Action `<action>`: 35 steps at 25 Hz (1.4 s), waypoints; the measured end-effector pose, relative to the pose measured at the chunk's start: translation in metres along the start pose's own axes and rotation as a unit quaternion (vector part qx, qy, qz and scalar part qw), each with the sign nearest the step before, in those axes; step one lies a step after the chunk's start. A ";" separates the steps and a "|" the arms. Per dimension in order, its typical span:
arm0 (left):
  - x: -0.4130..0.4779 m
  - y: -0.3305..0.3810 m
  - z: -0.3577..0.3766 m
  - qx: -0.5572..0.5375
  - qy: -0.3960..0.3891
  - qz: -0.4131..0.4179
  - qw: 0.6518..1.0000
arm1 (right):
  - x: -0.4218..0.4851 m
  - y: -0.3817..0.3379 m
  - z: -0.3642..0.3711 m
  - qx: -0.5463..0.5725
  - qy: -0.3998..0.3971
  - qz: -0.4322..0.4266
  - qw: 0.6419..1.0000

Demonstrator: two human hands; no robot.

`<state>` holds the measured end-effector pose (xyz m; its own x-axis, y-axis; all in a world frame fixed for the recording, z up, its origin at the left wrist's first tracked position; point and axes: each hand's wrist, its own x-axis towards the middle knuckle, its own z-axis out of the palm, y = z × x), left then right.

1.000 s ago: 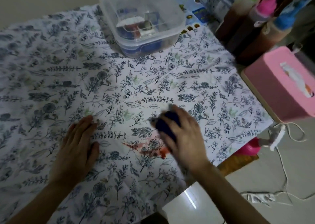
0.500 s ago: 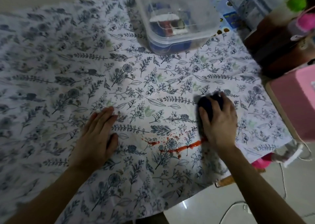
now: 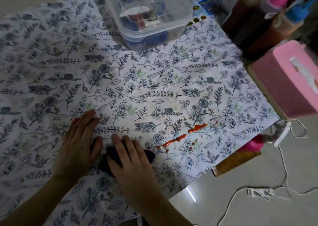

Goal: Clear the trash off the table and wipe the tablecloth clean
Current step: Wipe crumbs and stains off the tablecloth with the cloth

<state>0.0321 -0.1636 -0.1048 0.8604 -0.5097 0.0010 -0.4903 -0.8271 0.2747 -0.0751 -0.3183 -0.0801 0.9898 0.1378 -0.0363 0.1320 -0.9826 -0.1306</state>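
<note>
A white tablecloth [image 3: 154,74] printed with blue leaves and flowers covers the table. A streak of red sauce [image 3: 179,138] runs across it near the front right edge. My right hand [image 3: 132,160] presses a dark blue cloth [image 3: 149,154] flat onto the tablecloth, just left of the streak's lower end. My left hand [image 3: 79,143] lies flat on the tablecloth right beside it, fingers together, holding the fabric down.
A clear lidded plastic box [image 3: 148,14] with small items stands at the back. A pink tissue box [image 3: 285,81] and brown bottles [image 3: 268,24] with coloured caps stand at the right. A pink bottle [image 3: 254,145], a white cable [image 3: 282,158] and a power strip [image 3: 258,192] lie off the table's right edge.
My right hand has slid the dark cloth left and toward me, from the right end of the sauce to beside my left hand. The red streak now lies uncovered and smeared longer.
</note>
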 end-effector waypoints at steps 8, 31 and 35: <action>0.003 0.002 0.001 -0.002 0.012 0.012 1.000 | -0.063 0.097 -0.006 0.019 0.006 0.115 0.993; 0.003 0.000 0.004 -0.004 0.017 0.018 1.000 | 0.023 0.028 0.000 0.030 0.030 0.106 0.993; 0.005 -0.002 0.005 -0.022 0.032 0.028 0.999 | -0.013 0.024 0.010 0.021 0.041 0.047 0.998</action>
<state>0.0362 -0.1658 -0.1100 0.8394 -0.5380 0.0779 -0.5328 -0.7859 0.3138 -0.0859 -0.3420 -0.0925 0.9990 0.0327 0.0303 0.0375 -0.9843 -0.1725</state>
